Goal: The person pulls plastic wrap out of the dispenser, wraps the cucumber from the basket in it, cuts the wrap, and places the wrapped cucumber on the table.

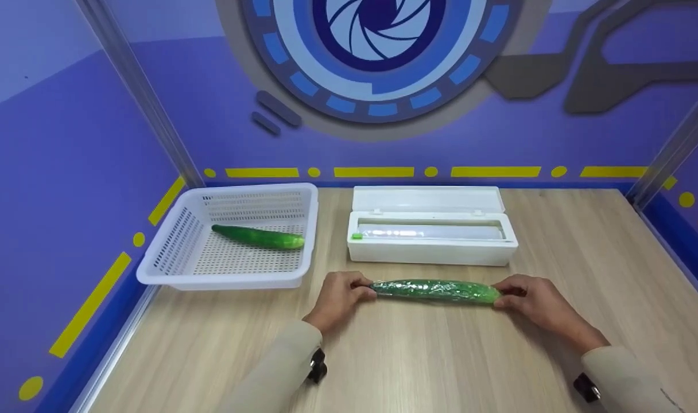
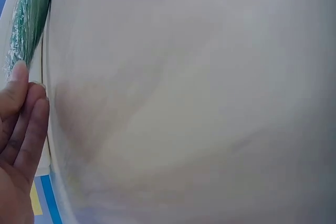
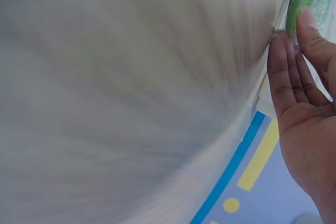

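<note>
A cucumber wrapped in shiny clear film lies crosswise between the two hands, just in front of the white film box. Its darker left end is pinched between the thumb and fingers of my left hand. At the paler right end, my right hand pinches in the same way. The left wrist view shows the wrapped cucumber with gathered film at the thumb of the left hand. In the right wrist view, the thumb and fingertips of the right hand meet at the cucumber's end.
A white cling film dispenser stands behind the cucumber, lid raised, with a film roll inside and a green slider at its left. To the left, a white plastic basket holds an unwrapped cucumber. Purple panels enclose the wooden table.
</note>
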### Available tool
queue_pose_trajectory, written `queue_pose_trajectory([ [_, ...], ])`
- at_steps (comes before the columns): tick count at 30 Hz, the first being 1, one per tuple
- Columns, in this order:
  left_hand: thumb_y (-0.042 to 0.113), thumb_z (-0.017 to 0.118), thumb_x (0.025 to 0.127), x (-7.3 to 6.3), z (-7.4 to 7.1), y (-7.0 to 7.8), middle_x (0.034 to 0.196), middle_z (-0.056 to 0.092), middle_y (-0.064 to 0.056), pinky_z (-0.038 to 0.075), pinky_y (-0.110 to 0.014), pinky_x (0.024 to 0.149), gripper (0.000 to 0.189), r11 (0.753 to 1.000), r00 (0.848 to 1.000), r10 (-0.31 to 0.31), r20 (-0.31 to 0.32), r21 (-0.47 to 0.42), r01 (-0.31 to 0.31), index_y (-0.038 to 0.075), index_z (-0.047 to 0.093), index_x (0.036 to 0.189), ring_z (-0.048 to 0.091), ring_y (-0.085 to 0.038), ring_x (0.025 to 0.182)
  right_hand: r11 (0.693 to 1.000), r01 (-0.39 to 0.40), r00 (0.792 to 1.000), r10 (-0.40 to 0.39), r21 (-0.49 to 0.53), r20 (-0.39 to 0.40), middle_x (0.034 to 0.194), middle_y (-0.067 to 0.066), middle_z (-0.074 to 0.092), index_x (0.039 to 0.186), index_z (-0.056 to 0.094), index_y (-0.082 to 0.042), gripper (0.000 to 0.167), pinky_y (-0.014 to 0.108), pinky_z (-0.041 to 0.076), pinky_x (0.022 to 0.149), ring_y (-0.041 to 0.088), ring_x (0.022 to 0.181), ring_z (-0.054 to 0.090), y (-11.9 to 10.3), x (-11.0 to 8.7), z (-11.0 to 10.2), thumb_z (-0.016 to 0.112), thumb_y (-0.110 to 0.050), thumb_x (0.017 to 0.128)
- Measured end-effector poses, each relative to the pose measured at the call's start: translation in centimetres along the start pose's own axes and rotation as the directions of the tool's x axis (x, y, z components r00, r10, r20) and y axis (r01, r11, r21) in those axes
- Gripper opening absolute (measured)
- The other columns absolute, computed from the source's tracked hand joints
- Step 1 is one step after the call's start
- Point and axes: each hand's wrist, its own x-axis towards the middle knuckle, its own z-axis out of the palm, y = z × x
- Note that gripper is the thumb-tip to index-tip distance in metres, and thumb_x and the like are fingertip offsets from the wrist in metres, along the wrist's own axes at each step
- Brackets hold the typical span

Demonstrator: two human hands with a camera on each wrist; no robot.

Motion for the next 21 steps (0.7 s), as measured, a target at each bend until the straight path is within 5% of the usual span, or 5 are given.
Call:
queue_pose_trajectory([
  [12,0.026,0.076,0.096,-0.06,-0.5,0.15,0.077,0.069,0.008,0.045,-0.023,0.065,0.017,0.98,0.998,0.031,0.048,0.194,-0.04,0.012,0.079,0.087,0.052,-0.003,0.071,1.0,-0.016,1.0,0.016,0.001,-0.009,0.104,0.002,0.073,0.116,0.074,-0.004,0.032,0.025,0.053,0.078,0.02,0.096,0.064,0.07,0.11,0.06,0.087,-0.012,0.088],
  [16,0.025,0.073,0.098,-0.12,-0.57,-0.15,0.076,0.064,0.008,0.044,-0.025,0.066,0.019,0.972,0.995,0.078,0.068,0.218,-0.092,0.01,0.075,0.086,0.051,-0.005,0.071,1.0,-0.019,1.0,0.019,-0.006,-0.01,0.104,0.001,0.074,0.115,0.076,-0.005,0.031,0.025,0.053,0.078,0.018,0.095,0.064,0.03,0.18,0.13,0.088,-0.012,0.088],
  [21,0.022,0.068,0.104,-0.03,-0.74,-0.28,0.074,0.055,0.01,0.042,-0.027,0.067,0.023,0.975,0.99,0.061,0.124,0.206,-0.086,0.009,0.069,0.085,0.05,-0.006,0.072,1.0,-0.012,1.0,0.012,0.0,-0.018,0.104,0.0,0.076,0.113,0.079,-0.007,0.023,0.023,0.051,0.08,0.014,0.093,0.062,0.18,0.19,0.0,0.085,-0.012,0.091],
])
